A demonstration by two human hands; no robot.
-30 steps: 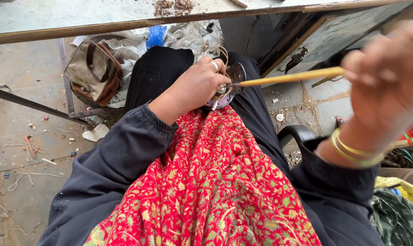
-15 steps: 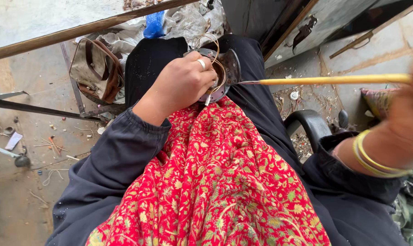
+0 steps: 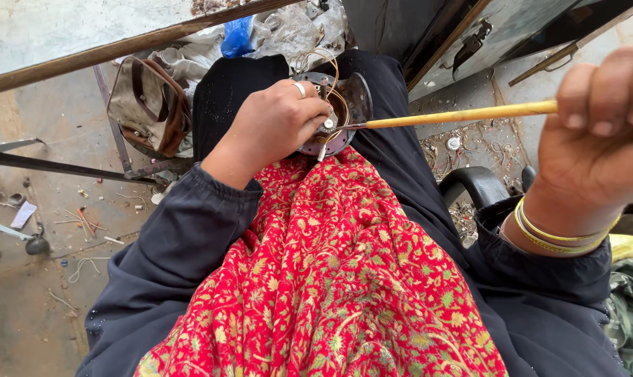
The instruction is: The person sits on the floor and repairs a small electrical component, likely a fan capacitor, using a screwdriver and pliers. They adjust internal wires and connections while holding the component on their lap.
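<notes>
Since half a second ago the right hand sits higher, fingers closed around the long yellow wooden-handled tool; left hand clamps the round grey metal motor part (copper wires exposed) — a slipping tip could gouge them.

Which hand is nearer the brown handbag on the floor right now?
Left. The left hand grips the round metal part on the lap, just right of the handbag. The right hand holds the yellow stick at the far right, well away.
</notes>
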